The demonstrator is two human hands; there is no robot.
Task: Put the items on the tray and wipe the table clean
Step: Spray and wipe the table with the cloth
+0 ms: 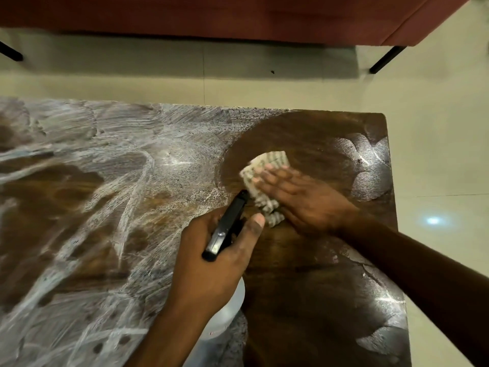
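Observation:
My right hand lies flat with straight fingers on a crumpled checked cloth, pressing it onto the dark wooden table. My left hand grips the black trigger head of a spray bottle; the bottle's pale body shows under my wrist. White foamy streaks cover the left and middle of the tabletop. Around the cloth the wood is dark and bare. No tray is in view.
The table's far edge and right edge border a pale tiled floor. A red sofa on black legs stands beyond the table.

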